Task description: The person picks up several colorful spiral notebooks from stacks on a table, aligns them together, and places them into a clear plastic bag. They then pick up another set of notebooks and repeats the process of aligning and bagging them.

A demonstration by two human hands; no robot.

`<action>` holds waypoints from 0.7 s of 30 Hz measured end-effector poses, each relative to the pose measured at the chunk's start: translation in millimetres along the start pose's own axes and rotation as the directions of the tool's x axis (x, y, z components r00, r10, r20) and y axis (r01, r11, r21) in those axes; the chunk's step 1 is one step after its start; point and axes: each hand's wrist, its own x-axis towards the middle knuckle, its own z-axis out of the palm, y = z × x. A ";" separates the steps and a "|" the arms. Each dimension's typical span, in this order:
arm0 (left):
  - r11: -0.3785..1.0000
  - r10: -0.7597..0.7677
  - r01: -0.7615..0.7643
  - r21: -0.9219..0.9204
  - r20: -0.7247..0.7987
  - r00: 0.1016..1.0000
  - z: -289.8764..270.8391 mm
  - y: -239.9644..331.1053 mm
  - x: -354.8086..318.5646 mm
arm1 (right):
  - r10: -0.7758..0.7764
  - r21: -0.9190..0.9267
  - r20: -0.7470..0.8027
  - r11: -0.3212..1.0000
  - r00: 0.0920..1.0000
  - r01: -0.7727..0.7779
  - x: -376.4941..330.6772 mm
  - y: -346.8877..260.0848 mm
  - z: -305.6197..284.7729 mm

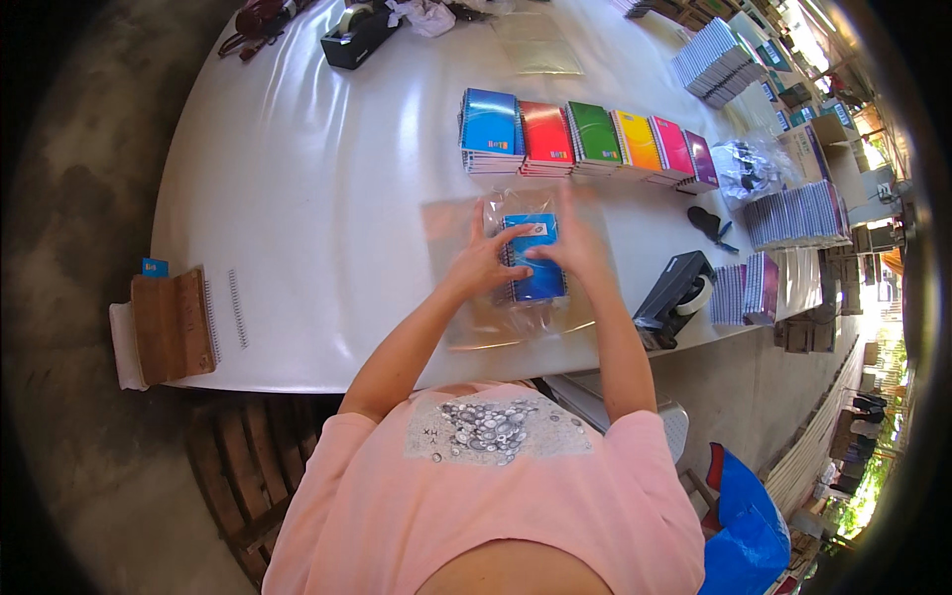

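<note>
A blue spiral notebook (pixel 536 278) lies on the table in front of me, under or inside a clear plastic bag (pixel 511 201) that bunches past its top and bottom. My left hand (pixel 484 260) rests at its left side, fingers spread, some reaching onto the cover. From the right, my right hand (pixel 577 243) leans over the notebook, its thumb on the cover and its other fingers stretched away from me, slightly blurred. A small white label shows near the notebook's top. More flat clear plastic (pixel 446 223) spreads beneath the notebook and hands.
Beyond my hands stand stacks of notebooks in a row: blue (pixel 491 119), red (pixel 546 134), green (pixel 593 134), yellow (pixel 637 141), pink (pixel 671 149) and purple (pixel 702 159). A black tape dispenser (pixel 674 297) sits right, another (pixel 359 38) far left. A brown cardboard piece (pixel 174 325) lies at the left edge.
</note>
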 end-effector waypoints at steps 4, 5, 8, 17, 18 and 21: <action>0.988 0.063 -0.067 -0.139 -0.033 0.997 23.1 -13.1 2.9 | 0.113 0.448 0.437 0.833 0.892 -0.326 -13.0 51.5 13.0; 0.946 0.077 -0.087 -0.311 -0.044 0.996 25.4 -10.1 -2.4 | 0.106 0.456 0.434 0.831 0.895 -0.320 -20.6 48.5 19.4; 0.890 0.163 -0.199 -0.409 -0.120 0.979 33.4 22.0 -33.5 | 0.074 0.890 0.066 0.447 0.995 -0.092 -51.0 36.2 41.3; 0.885 0.391 -0.458 -0.087 -0.395 0.831 59.0 -27.0 -77.0 | -0.123 0.735 -0.358 0.574 0.926 0.361 -85.9 26.3 49.4; 0.844 0.477 -0.534 0.048 -0.521 0.708 54.7 -29.8 -74.8 | -0.094 0.715 -0.507 0.509 0.857 0.479 -86.3 29.4 48.0; 0.671 0.740 -0.584 0.457 -0.379 0.555 -5.5 14.1 -64.7 | -0.531 0.140 -0.428 0.760 0.731 0.634 -87.4 13.8 -27.7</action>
